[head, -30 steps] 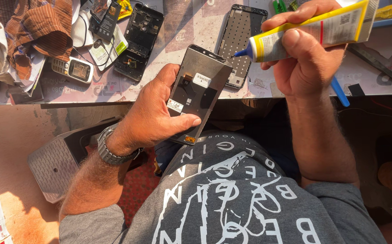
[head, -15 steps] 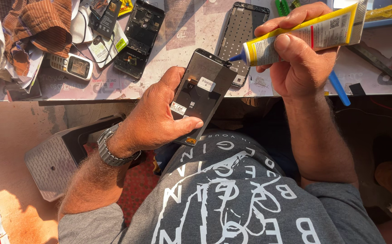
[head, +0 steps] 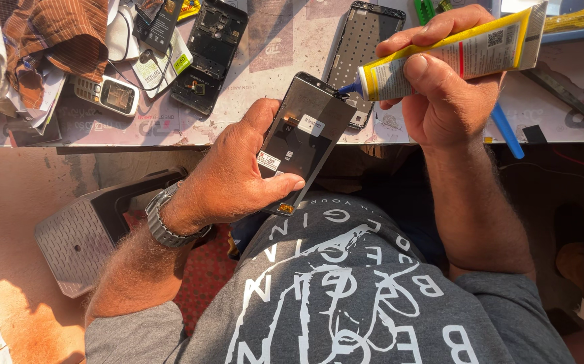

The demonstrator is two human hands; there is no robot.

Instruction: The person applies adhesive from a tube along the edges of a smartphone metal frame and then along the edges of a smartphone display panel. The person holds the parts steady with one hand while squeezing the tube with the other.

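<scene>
My left hand (head: 235, 178) grips a dark phone screen panel (head: 305, 138), back side up, with small white stickers and a gold connector at its lower end. It is held tilted above my lap at the table's edge. My right hand (head: 443, 87) squeezes a yellow glue tube (head: 457, 54) with a blue nozzle. The nozzle tip touches the panel's upper right corner. A metal watch sits on my left wrist.
On the table lie a black phone frame (head: 363, 40), an opened phone body (head: 211, 54), a small keypad phone (head: 110, 94), a battery, cables, a brown striped cloth (head: 49, 34), a blue tool (head: 507, 131) and tweezers (head: 568, 101). A grey stool (head: 80, 236) stands at my left.
The glue tube's nozzle has come down and left from above the table to the panel's upper right corner. The panel has stayed in my left hand, shifted slightly.
</scene>
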